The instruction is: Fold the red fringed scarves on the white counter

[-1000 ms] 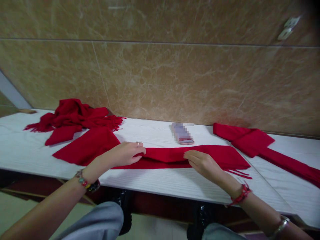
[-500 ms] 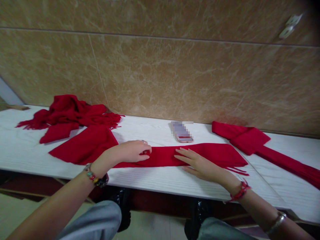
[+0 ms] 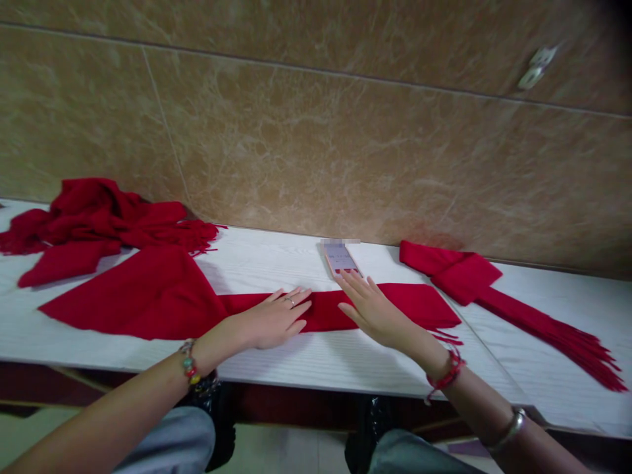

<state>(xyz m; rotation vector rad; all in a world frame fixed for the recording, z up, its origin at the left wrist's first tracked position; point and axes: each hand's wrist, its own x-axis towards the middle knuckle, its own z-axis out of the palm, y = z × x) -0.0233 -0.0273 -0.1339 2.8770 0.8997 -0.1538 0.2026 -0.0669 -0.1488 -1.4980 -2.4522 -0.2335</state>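
Note:
A red scarf (image 3: 138, 296) lies lengthwise on the white table, spread wide at its left end and folded into a narrow band toward the right, where a few fringe strands stick out. On the narrow part rests my left hand (image 3: 276, 319), fingers stretched out, a ring on one of them. My right hand (image 3: 372, 309) is over the band farther right, its fingers spread and held just short of the phone (image 3: 340, 260). Whether the right palm presses on the cloth cannot be told. Neither hand grips anything.
A crumpled pile of red fringed scarves (image 3: 103, 217) sits at the back left. Another red scarf (image 3: 469, 273), folded, with its fringe trailing right, lies on the white table (image 3: 291, 362). Behind stands a brown marbled wall (image 3: 306, 145) with a socket (image 3: 538, 66).
My left hand has gone from curled fingers to flat on the scarf. My right hand has shifted up toward the phone. The view has turned, and the scarf's left end lies wider.

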